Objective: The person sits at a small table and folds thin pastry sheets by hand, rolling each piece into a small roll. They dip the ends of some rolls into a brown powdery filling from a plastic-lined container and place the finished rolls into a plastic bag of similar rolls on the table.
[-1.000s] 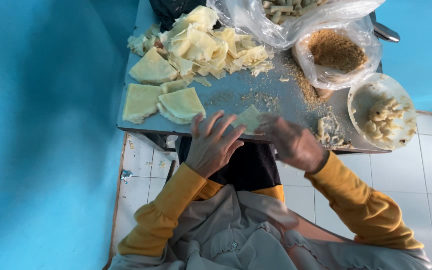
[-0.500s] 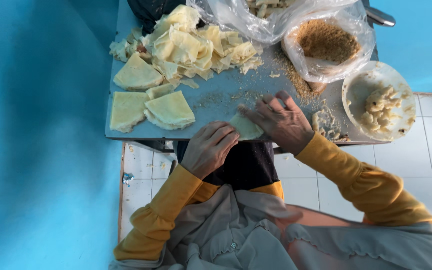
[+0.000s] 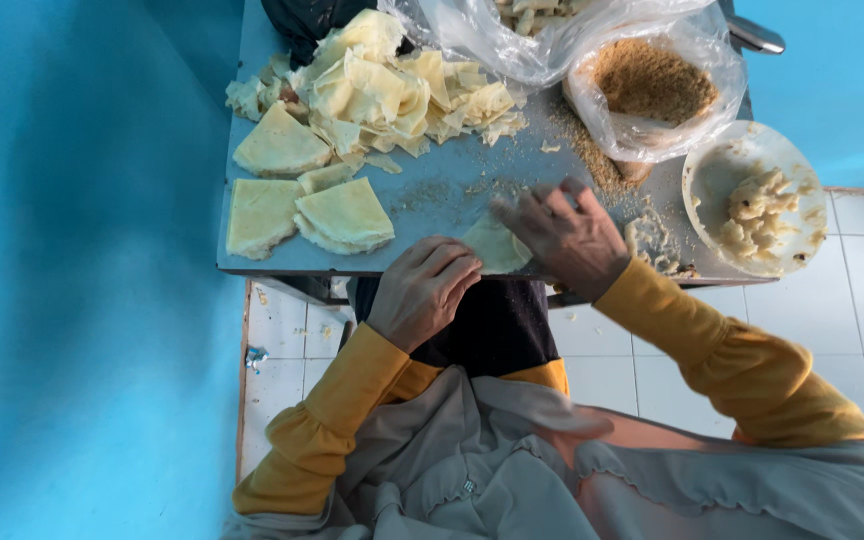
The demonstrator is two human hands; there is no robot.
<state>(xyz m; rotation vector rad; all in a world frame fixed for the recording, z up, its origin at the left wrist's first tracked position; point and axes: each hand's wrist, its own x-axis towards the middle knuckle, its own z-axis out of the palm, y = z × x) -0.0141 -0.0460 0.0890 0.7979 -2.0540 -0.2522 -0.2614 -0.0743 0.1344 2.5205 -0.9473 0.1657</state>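
A pale yellow folded wrapper piece [image 3: 495, 246] lies at the near edge of the grey table [image 3: 442, 195]. My left hand [image 3: 422, 290] rests at the table's edge with curled fingers touching the piece's left side. Over its right side my right hand [image 3: 564, 236] presses down, fingers spread. Both arms wear yellow sleeves. Folded triangular wrappers [image 3: 344, 214] lie stacked to the left, and a larger heap of loose wrappers [image 3: 382, 88] sits at the back.
A clear bag of brown crumbs [image 3: 652, 85] stands at the back right, another clear bag [image 3: 512, 30] behind it. A white bowl [image 3: 712, 180] with pale filling pieces sits at the right edge. Blue walls flank the table; white floor tiles lie below.
My right hand has slid up and right over the wrapper piece. My left hand has drawn back to the table's near edge. The view has shifted slightly.
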